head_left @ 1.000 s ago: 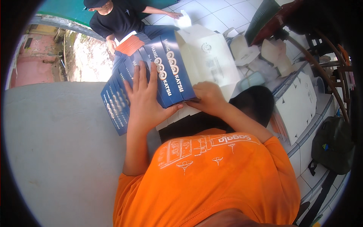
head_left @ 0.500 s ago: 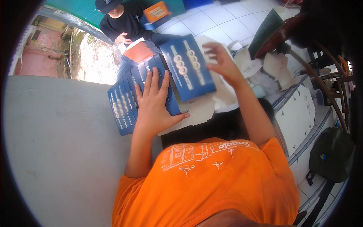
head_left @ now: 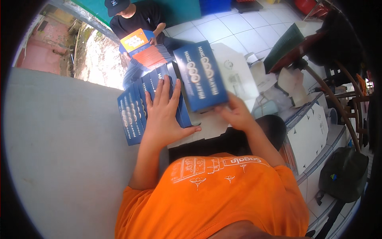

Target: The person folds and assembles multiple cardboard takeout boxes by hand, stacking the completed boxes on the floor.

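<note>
Hands at work: the left hand [head_left: 165,113] lies spread flat on a fanned stack of blue flat cartons [head_left: 137,105] while the right hand [head_left: 236,113] grips one blue carton [head_left: 201,75] lifted above the grey surface [head_left: 59,139].

Blue carton [head_left: 201,75] blurred — right fingers hidden.

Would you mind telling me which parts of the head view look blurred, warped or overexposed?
In the head view, the blue flat box lifted by the right hand is motion-blurred; the left hand on the fanned stack of blue boxes is sharper. Fisheye bends the grey table edge; black vignette rings the frame; the ground top left is overexposed.
</note>
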A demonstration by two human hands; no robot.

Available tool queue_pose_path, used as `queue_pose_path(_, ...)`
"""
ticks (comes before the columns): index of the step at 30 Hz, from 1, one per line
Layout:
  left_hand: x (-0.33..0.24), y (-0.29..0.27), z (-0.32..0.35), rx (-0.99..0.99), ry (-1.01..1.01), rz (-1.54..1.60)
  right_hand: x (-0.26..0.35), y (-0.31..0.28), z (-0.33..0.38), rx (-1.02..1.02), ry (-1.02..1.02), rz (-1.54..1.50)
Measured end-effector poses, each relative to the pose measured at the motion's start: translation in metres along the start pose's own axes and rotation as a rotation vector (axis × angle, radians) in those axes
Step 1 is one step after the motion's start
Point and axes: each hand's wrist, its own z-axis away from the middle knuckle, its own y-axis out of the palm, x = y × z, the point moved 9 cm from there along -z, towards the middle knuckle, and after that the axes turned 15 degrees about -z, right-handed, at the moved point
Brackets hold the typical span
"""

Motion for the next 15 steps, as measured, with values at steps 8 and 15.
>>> queue_pose_path(8,0.001,-0.004,-0.002,0.000,-0.012,0.033,-0.020,-0.033,0.028,-0.091,0.247,-0.315)
queue_pose_path(15,-0.004,-0.003,-0.004,-0.004,-0.039,-0.017,-0.010,-0.008,0.011,-0.024,0.132,-0.075)
